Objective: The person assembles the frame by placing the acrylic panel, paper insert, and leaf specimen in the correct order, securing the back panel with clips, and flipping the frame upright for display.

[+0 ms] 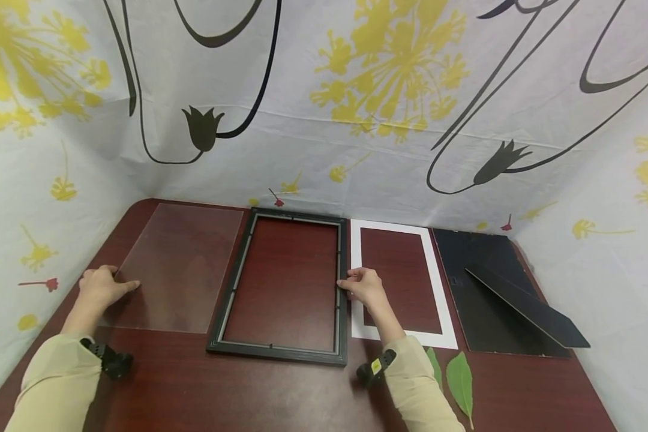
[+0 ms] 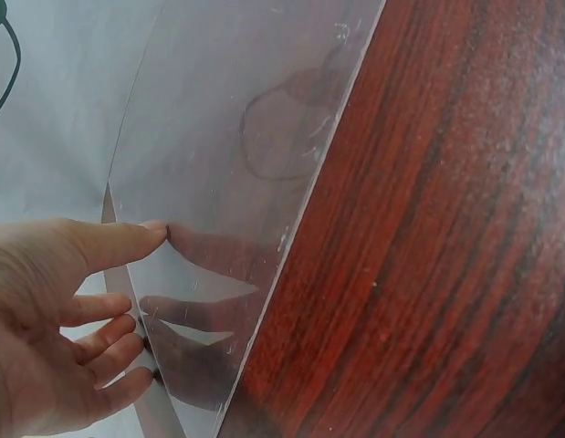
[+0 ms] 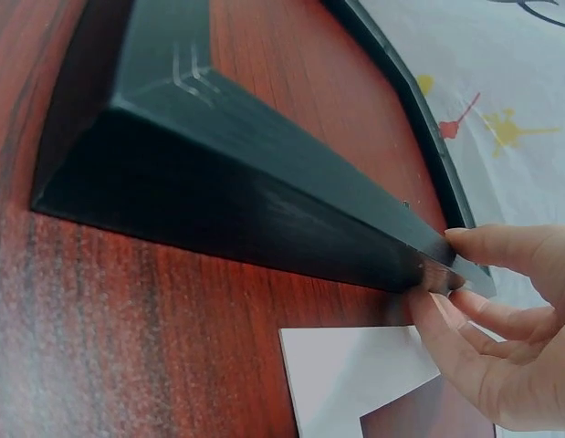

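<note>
My left hand (image 1: 101, 291) is at the left edge of a clear plastic sheet (image 1: 186, 264) lying on the table. In the left wrist view, the thumb reaches onto the sheet's face and the curled fingers meet its edge. My right hand (image 1: 364, 287) grips the right rail of an empty black picture frame (image 1: 342, 318). In the right wrist view, its thumb lies on the rail (image 3: 264, 196) and its fingers are against the outer side. Right of the frame lies a white mat (image 1: 449, 318), partly covered by my right hand and forearm.
A black backing board (image 1: 480, 324) with its stand leg (image 1: 529, 303) raised lies at the right end of the dark red table (image 1: 237, 396). Two green leaves (image 1: 459, 384) are by my right sleeve. Patterned white cloth (image 1: 281, 120) rises behind the table and along both sides.
</note>
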`<state>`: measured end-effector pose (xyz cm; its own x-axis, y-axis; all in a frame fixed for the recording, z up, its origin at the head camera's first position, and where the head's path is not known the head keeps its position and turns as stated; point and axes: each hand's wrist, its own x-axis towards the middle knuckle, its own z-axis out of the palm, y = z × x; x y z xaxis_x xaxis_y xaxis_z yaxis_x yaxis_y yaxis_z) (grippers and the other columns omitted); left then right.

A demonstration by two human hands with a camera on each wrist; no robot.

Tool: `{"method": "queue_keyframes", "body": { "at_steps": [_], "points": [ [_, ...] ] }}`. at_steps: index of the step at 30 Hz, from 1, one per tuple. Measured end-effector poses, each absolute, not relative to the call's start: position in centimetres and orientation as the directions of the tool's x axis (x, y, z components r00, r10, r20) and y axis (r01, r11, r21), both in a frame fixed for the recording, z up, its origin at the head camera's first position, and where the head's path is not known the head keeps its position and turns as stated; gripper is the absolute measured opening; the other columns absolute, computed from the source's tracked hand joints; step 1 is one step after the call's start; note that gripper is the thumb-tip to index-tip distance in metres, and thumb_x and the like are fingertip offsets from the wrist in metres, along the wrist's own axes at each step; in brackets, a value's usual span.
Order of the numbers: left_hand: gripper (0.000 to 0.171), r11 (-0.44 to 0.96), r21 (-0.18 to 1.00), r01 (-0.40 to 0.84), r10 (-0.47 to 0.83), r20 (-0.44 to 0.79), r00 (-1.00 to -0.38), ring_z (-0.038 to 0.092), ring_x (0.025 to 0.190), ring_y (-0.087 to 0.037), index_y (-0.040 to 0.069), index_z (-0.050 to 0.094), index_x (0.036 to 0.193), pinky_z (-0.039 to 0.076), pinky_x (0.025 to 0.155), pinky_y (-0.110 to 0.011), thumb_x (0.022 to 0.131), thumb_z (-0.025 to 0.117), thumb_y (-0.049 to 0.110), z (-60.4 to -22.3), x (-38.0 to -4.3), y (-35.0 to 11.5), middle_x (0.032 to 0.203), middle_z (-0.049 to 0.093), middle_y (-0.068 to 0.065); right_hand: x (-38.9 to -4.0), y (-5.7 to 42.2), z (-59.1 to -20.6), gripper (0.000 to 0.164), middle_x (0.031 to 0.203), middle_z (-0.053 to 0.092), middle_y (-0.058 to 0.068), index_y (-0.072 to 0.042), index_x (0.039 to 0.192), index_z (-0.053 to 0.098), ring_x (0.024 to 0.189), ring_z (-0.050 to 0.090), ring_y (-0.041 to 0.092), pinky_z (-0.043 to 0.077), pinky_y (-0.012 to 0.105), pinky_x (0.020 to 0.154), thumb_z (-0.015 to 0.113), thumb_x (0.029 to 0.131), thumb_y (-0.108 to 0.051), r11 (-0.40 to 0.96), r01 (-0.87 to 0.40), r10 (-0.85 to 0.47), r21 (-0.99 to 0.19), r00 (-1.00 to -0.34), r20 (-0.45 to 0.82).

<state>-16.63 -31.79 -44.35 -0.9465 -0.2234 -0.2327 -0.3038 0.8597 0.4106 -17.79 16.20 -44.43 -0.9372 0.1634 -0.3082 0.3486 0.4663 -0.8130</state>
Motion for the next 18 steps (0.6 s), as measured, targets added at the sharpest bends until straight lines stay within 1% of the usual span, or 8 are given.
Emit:
{"method": "queue_keyframes", "body": {
  "at_steps": [4,9,12,15,18],
  "points": [
    [0.07,0.85,0.398,-0.346,-0.25,-0.273,-0.929,0.023,0.113,-0.06,-0.024,0.034,0.121,0.025,0.094,-0.063,0.081,0.063,0.026,-44.3,-16.7,-31.9,0.118,0.033,-0.045,-17.7,16.1,-44.3,0.04,0.102,0.061,0.021,0.004,0.112,0.056,0.07,0.064,0.015,0.056,0.03,0.064,0.07,0.077,-0.011,0.494,0.356,0.151,-0.793,-0.934,-0.325],
    [0.07,0.858,0.383,-0.342,-0.244,-0.284,-0.927,0.03,0.107,-0.059,-0.025,0.038,0.117,0.028,0.093,-0.062,0.079,0.064,0.028,-43.9,-17.0,-32.3,0.116,0.039,-0.044,-17.6,15.8,-43.8,0.05,0.107,0.059,0.021,0.003,0.118,0.052,0.074,0.065,0.02,0.056,0.031,0.064,0.073,0.076,-0.013,0.52,0.366,0.124,-0.772,-0.926,-0.355],
    [0.07,0.86,0.358,-0.363,-0.252,-0.321,-0.913,0.032,0.106,-0.059,-0.026,0.039,0.116,0.031,0.092,-0.061,0.079,0.065,0.028,-43.6,-17.2,-32.5,0.115,0.039,-0.044,-17.4,15.7,-43.7,0.053,0.107,0.058,0.021,0.003,0.121,0.05,0.075,0.064,0.021,0.056,0.032,0.064,0.073,0.075,-0.013,0.526,0.363,0.105,-0.769,-0.925,-0.364],
    [0.073,0.847,0.338,-0.411,-0.271,-0.39,-0.88,0.031,0.108,-0.061,-0.026,0.036,0.117,0.032,0.092,-0.062,0.079,0.065,0.028,-43.2,-17.6,-32.4,0.115,0.034,-0.048,-17.2,15.8,-43.6,0.055,0.106,0.058,0.021,0.003,0.122,0.049,0.071,0.064,0.019,0.056,0.032,0.063,0.073,0.075,-0.013,0.538,0.355,0.091,-0.764,-0.926,-0.366],
    [0.079,0.827,0.323,-0.461,-0.29,-0.457,-0.841,0.029,0.111,-0.061,-0.028,0.028,0.119,0.033,0.094,-0.062,0.078,0.065,0.029,-42.8,-18.1,-32.3,0.117,0.028,-0.05,-16.9,16.0,-43.7,0.056,0.105,0.058,0.02,0.002,0.122,0.049,0.069,0.064,0.018,0.056,0.031,0.063,0.074,0.075,-0.014,0.544,0.353,0.084,-0.761,-0.925,-0.37]
  ]
}}
